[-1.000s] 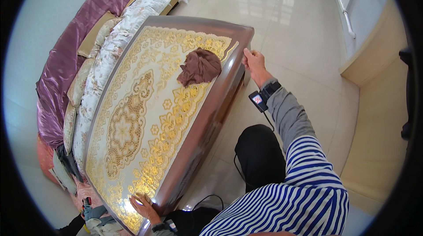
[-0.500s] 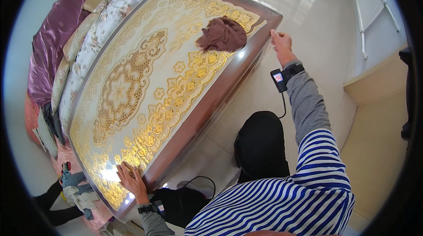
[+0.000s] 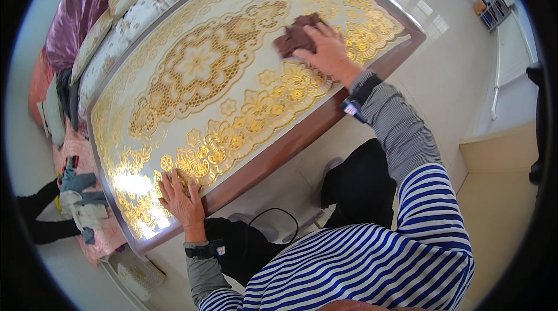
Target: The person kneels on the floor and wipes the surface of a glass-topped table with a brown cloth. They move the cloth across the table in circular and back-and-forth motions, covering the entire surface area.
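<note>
A table (image 3: 273,157) with a reddish-brown edge carries a cream tablecloth (image 3: 232,76) patterned with gold flowers and lace. Toward its far right part lies a crumpled brown cloth (image 3: 296,37). My right hand (image 3: 326,48) presses down on that cloth, its fingers over the bunched fabric and slightly blurred. At the table's near left edge, my left hand (image 3: 183,199) rests flat with the fingers spread, holding nothing. Dark bands with small boxes circle both wrists.
Pillows and floral bedding (image 3: 136,32) line the far left side beside purple satin fabric (image 3: 81,12). Clothes (image 3: 84,195) lie on a pink cover at the left. A small rack (image 3: 497,12) stands at the upper right, and a beige panel (image 3: 500,166) at the right.
My right hand has left the table's far right corner and come onto the brown cloth. The left hand stays flat on the tabletop. The view has shifted.
</note>
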Tool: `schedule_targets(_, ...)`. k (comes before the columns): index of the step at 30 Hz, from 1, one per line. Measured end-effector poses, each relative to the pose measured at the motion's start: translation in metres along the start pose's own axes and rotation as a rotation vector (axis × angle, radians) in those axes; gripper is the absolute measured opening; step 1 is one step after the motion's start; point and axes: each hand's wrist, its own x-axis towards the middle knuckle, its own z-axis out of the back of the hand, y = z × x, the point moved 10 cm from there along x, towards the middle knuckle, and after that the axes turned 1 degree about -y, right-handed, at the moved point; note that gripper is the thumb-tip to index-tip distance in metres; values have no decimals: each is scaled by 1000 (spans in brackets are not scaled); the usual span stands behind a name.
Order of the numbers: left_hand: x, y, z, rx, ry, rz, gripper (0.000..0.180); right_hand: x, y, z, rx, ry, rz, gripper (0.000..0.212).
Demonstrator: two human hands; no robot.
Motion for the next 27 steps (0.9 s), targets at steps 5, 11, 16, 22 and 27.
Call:
schedule_targets(5,-7,19,14,-183,-155,19,52,-39,204,-28,335,-153,506,65)
schedule_targets(11,-18,37,40,-526,-470,26,47,-149,393,-75,396,86,859,68)
schedule_targets(16,-20,39,38,-478,-443,32,45,-137,390,-85,202,121,900,48)
schedule_targets(22,-16,36,24,-397,-331,31,32,-27,273,-67,-109,18,687,24)
schedule_targets(27,-14,36,20,-301,-298,22,30,53,110,-29,-242,-16,380,24)
